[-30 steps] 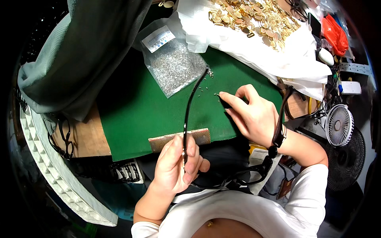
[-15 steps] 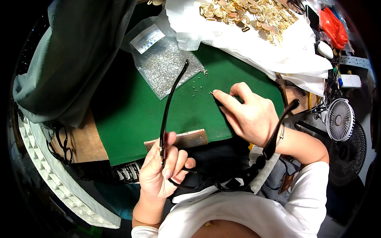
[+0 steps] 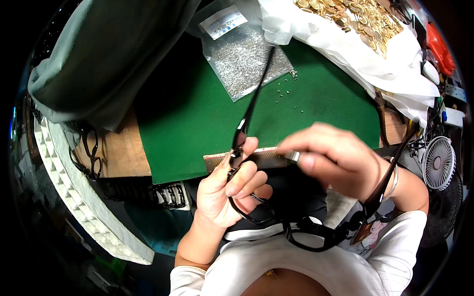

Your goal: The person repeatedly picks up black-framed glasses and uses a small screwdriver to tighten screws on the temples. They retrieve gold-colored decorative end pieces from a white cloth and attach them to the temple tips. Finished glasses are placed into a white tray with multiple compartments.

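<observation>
My left hand (image 3: 232,190) is closed around a pair of black eyeglasses (image 3: 243,127), pinching it near one hinge. One temple points up over the green mat (image 3: 197,118); the frame front hangs low before my white shirt, and the other temple passes in front of my right wrist. To the right, my right hand (image 3: 340,155) is smeared by motion, thumb and forefinger drawn in as a pinch. Whatever lies between its fingertips is too small to make out. Several tiny screws (image 3: 280,93) are scattered on the mat beside a clear bag of small metal pieces (image 3: 244,61).
A strip with a rough brown face (image 3: 217,162) sits at the mat's front edge. White wrapping (image 3: 340,61) holds many gold-coloured pieces (image 3: 368,27) at the far right. Grey cloth (image 3: 108,59) covers the far left. More black glasses (image 3: 90,153) lie left; a white fan (image 3: 438,163) stands right.
My right hand has left the screws on the mat and come back toward the glasses' hinge. My left hand still holds the glasses. The whole view has shifted.
</observation>
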`<state>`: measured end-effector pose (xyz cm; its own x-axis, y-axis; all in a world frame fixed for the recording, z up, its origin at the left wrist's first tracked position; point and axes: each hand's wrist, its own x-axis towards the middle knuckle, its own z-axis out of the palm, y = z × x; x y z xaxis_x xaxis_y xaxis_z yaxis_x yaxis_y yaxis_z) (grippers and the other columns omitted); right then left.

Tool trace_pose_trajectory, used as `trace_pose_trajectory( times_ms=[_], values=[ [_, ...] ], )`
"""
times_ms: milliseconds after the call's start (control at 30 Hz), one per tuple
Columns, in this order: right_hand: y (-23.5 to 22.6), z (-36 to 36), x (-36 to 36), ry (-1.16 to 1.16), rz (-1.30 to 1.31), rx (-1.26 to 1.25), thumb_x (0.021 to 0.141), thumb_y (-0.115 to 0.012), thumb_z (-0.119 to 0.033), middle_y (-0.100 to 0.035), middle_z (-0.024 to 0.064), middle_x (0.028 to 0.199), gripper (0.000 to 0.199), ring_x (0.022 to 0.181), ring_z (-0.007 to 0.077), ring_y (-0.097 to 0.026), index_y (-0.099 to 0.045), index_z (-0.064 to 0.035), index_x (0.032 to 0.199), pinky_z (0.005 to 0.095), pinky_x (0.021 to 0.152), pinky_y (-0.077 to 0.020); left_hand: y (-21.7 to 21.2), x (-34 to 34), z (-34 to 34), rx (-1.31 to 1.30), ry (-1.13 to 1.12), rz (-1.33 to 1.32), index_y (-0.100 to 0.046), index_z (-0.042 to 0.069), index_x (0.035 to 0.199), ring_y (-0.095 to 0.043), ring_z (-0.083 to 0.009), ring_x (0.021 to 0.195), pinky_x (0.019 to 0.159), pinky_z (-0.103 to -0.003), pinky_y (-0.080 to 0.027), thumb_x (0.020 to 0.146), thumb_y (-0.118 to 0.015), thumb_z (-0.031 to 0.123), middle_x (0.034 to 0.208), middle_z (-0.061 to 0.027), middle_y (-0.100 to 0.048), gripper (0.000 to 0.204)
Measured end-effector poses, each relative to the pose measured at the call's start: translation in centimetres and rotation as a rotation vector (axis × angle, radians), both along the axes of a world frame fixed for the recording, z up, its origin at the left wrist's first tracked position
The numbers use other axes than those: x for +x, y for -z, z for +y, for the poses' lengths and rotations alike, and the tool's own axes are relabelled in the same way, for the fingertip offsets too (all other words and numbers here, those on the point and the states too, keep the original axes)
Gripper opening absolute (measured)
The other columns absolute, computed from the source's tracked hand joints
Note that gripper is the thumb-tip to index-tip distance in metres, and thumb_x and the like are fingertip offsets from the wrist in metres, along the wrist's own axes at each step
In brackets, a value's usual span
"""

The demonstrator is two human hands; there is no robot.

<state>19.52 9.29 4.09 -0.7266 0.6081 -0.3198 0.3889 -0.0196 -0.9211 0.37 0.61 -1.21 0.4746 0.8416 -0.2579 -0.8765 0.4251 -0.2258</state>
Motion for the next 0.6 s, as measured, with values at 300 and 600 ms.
trace_pose_trajectory(
  times_ms=[300,600],
  values=[
    [-1.7,0.2,-2.8,0.027,0.075,-0.889,0.089,-0.037,-0.016,-0.061,0.0017,0.090,0.024,0.046,0.0044,-0.045,-0.049,-0.0038,0.106,0.0170,0.039,-0.0388,-0.5,-0.2,-0.3,-0.053,0.028,0.052,-0.043,0.003,0.120,-0.050,-0.0138,0.071,0.073,-0.034,-0.042,0.089,-0.042,0.020,0.074,-0.0038,-0.054,0.035],
    [-2.1,0.4,-3.1,0.076,-0.023,-1.031,0.089,-0.040,-0.018,-0.060,0.0041,0.088,0.025,0.046,0.0064,-0.046,-0.045,-0.0037,0.108,0.0179,0.038,-0.0378,-1.0,-0.2,-0.4,-0.153,0.076,0.210,-0.042,0.003,0.121,-0.046,-0.0111,0.062,0.074,-0.033,-0.043,0.087,-0.046,0.021,0.066,-0.0018,-0.049,0.039]
  ],
)
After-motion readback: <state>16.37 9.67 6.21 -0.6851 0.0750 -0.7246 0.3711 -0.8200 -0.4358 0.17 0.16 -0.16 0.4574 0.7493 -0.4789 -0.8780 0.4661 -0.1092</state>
